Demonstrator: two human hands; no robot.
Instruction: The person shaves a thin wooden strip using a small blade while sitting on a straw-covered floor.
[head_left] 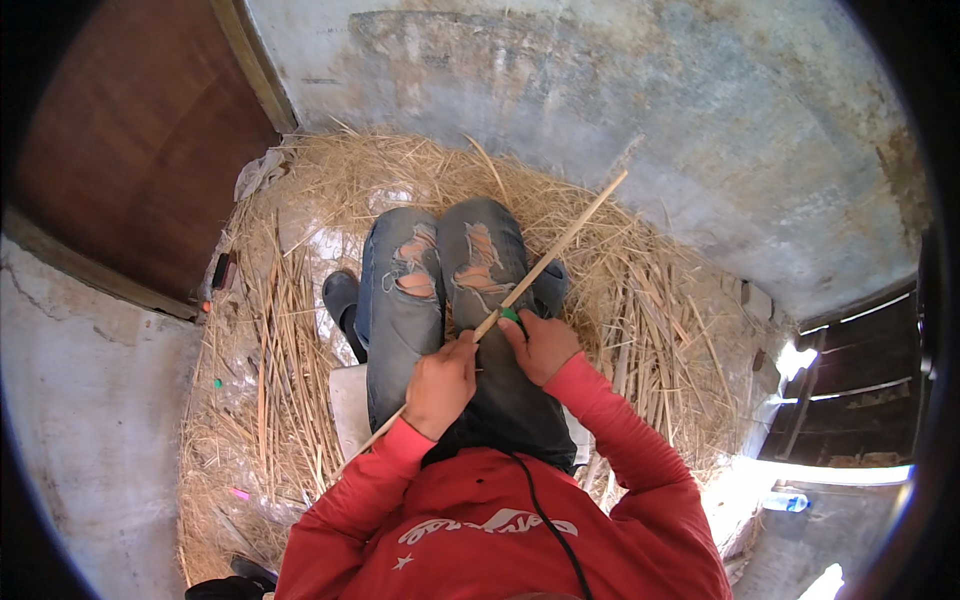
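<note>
A long, pale, thin stick (565,240) runs slantwise across my lap, from the upper right down past my left forearm. My left hand (440,388) is closed around its lower part, above my thighs. Just to the right, my right hand (546,346) is closed on a small green-handled tool (511,315), which lies against the stick close to my left hand. My fingers cover most of the tool, so its working end cannot be made out. The stick's far end sticks out free beyond my knees.
Loose straw and shavings (400,160) cover the floor. Piles of thin sticks lie left (290,360) and right (645,340) of my legs. A stained wall (620,90) stands ahead, a brown door (140,150) at the left. A plastic bottle (786,502) lies at the lower right.
</note>
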